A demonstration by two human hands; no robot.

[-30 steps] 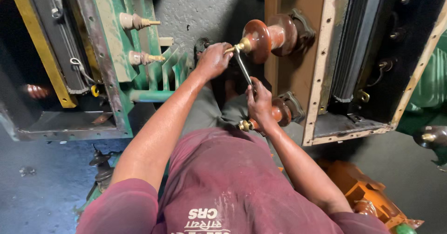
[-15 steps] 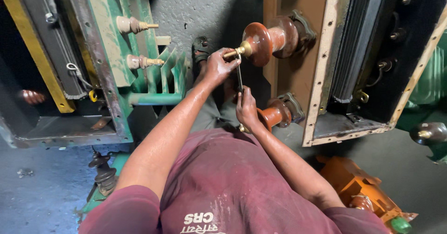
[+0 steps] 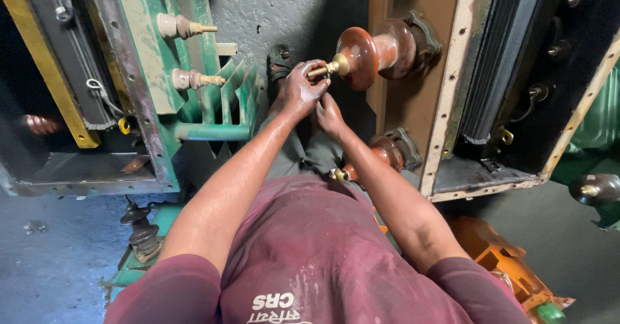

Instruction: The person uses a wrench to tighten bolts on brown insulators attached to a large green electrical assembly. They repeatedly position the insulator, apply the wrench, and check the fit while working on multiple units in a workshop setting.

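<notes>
A large brown ribbed bushing (image 3: pixel 371 50) sticks out of a brown tank (image 3: pixel 413 111), ending in a brass stud (image 3: pixel 323 70). My left hand (image 3: pixel 302 91) is closed around the stud's end. My right hand (image 3: pixel 330 114) sits just beneath it, touching it, fingers curled on a thin dark tool that is mostly hidden between the two hands. A second brown bushing (image 3: pixel 386 151) with a brass tip juts out lower down, beside my right forearm.
A green tank (image 3: pixel 155 46) with two small pale bushings (image 3: pixel 194 79) and cooling fins stands at the left. A sandalled foot (image 3: pixel 279 62) rests on the grey floor between the tanks. An orange object (image 3: pixel 497 259) lies at the lower right, a dark insulator (image 3: pixel 139 230) at the lower left.
My right hand has risen from the lower bushing up to just under my left hand. The dark tool, plainly visible between the hands earlier, is now mostly hidden.
</notes>
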